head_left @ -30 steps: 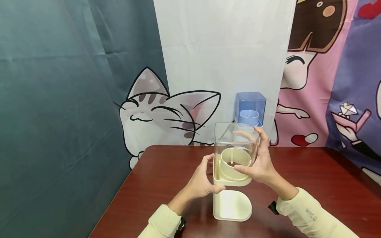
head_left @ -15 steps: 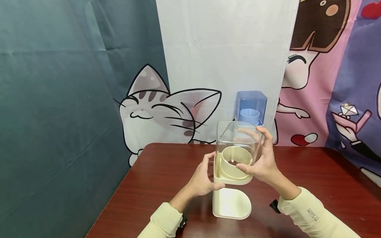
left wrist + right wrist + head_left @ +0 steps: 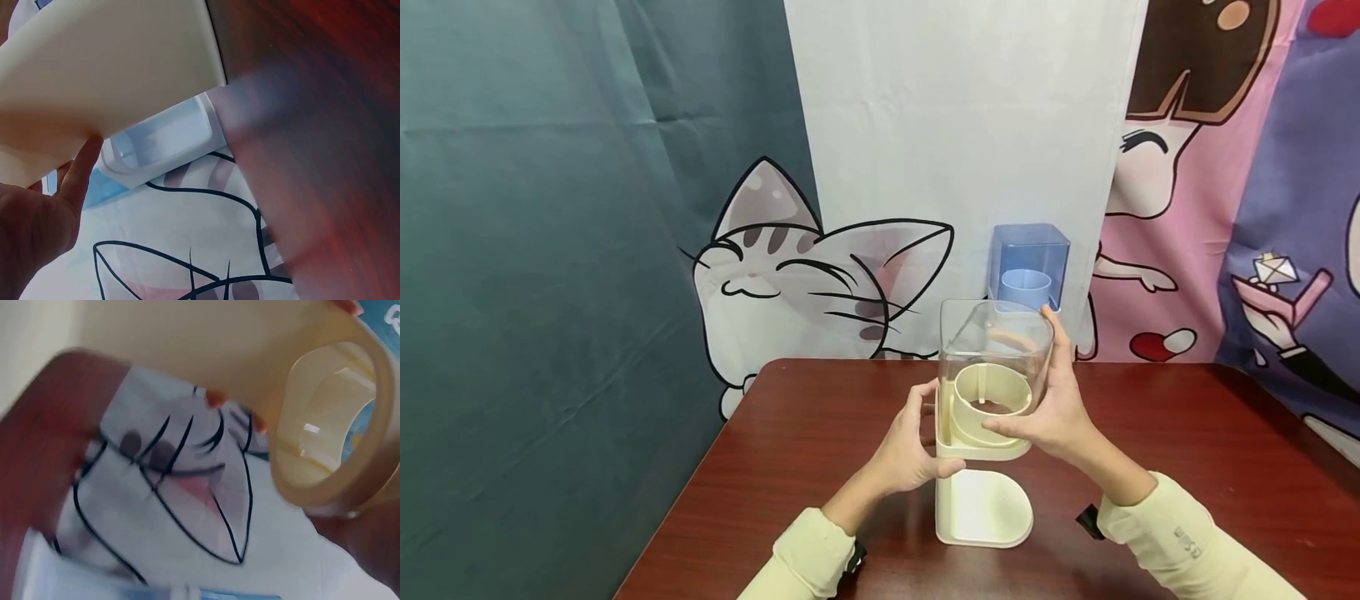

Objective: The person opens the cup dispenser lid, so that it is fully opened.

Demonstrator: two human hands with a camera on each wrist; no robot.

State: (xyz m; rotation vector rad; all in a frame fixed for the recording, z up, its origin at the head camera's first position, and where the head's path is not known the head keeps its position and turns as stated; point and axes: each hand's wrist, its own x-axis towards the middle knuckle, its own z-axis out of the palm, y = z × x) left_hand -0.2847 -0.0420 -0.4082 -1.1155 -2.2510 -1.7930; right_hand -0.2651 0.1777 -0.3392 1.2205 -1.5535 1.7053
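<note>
Shifted slightly leftward since the earlier frame: thumb of the right hand point(image 3: 1057, 417), across the cream ring point(image 3: 968, 417). Left to right: left hand point(image 3: 901, 458), pinching the cream stand point(image 3: 988, 510), upright on the brown table point(image 3: 775, 467); ring and clear cover point(image 3: 966, 333), above its base; blue box point(image 3: 1028, 254), behind; right hand, gripping the cover between spread thumb and fingers.

Dark red grain across the table point(image 3: 805, 450), cream stand point(image 3: 988, 510) over it, colourless cover point(image 3: 996, 329) too; behind the table, blue box point(image 3: 1028, 258), white cloth point(image 3: 962, 108), grey-striped cat point(image 3: 775, 283)!
</note>
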